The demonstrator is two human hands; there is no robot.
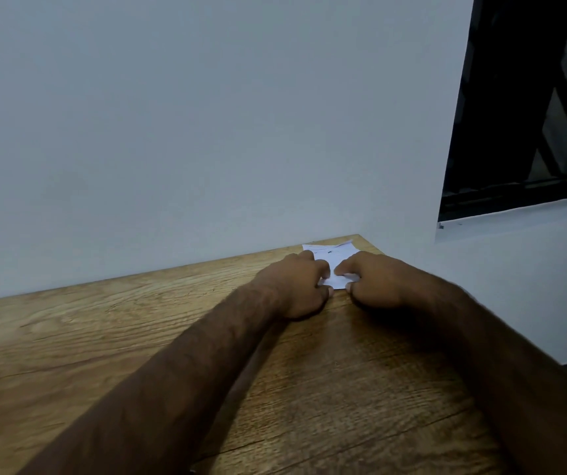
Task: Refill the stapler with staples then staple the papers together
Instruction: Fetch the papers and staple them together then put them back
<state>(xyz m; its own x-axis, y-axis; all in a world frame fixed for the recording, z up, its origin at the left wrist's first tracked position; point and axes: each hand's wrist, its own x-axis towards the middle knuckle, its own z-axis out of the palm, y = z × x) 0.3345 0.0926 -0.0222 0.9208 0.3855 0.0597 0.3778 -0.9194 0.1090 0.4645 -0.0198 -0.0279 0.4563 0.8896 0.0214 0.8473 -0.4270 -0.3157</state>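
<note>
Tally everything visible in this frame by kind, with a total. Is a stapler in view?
Hands: 2, left hand and right hand, both on the papers
Pile of papers: 1, sheet count unclear
Wooden table: 1
Barred window: 1
Visible stapler: 0
Total: 5

Table (104, 337): brown wood or wood-look laminate, strong grain lines, matt with a faint sheen.
Papers (335, 257): thin white paper, smooth and matt, a few small dark printed marks.
Wall (206, 114): pale paint, smooth, flat matt.
Window grille (556, 108): dark bars, metal by the look, dull finish.
</note>
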